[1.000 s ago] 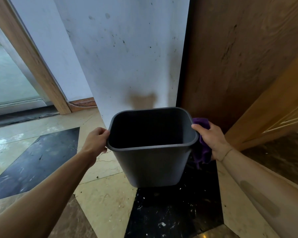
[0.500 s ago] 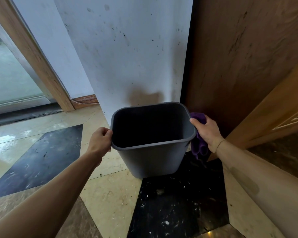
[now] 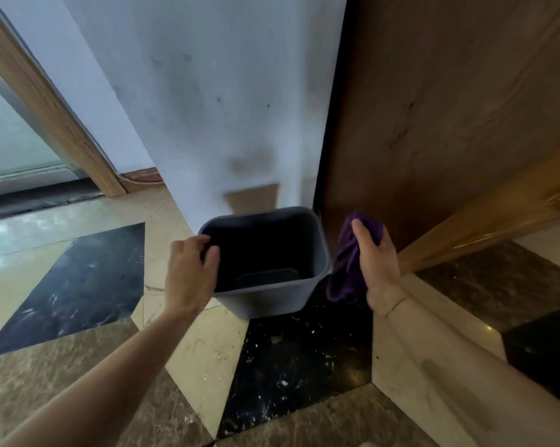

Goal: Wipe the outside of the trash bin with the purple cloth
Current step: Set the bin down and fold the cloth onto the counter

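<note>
A dark grey trash bin [image 3: 265,298] stands upright and empty on the marble floor, against the foot of a white wall. My left hand [image 3: 188,272] grips its left rim, thumb inside the opening and fingers curled over the corner. My right hand [image 3: 377,262] is closed on a bunched purple cloth [image 3: 348,266], just right of the bin. The cloth hangs down beside the bin's right wall with a narrow gap; I cannot tell if it touches.
The stained white wall [image 3: 227,108] rises right behind the bin. A dark wooden panel [image 3: 449,108] and a slanted wooden board [image 3: 485,224] close off the right side. A frosted glass door [image 3: 10,140] with a wooden frame is far left. Patterned marble floor [image 3: 291,366] lies in front.
The bin has gone down and away from me to the floor by the wall. My right hand has left the rim and moved slightly right with the cloth.
</note>
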Available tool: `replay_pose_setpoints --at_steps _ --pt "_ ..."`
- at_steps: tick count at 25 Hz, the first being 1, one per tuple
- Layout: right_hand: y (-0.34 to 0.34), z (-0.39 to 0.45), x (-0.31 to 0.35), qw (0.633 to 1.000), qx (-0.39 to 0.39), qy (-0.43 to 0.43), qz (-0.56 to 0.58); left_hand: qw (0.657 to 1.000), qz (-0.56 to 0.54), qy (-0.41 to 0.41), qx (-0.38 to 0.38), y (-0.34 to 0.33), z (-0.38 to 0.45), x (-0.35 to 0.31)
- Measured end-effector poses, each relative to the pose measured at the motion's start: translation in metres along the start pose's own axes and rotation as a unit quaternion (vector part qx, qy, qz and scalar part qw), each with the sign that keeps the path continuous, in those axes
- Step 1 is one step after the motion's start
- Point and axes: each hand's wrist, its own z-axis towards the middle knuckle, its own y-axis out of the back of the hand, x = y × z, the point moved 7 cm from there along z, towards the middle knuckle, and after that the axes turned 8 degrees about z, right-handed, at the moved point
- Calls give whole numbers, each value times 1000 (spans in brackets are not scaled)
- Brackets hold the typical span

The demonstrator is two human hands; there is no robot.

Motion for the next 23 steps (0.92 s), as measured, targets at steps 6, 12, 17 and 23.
replay_pose_setpoints --at_steps 6,12,17,23 --pt "-58 -111 240 983 73 -65 158 915 -203 -120 328 131 -66 -252" --pt "-65 -190 441 961 162 -104 201 943 -169 -194 211 309 -62 -401" --pt "-13 -211 593 966 241 -35 85 895 -261 -207 295 418 -49 -498" --pt "22 -246 674 960 232 127 -95 805 -292 -280 434 453 -65 -574"
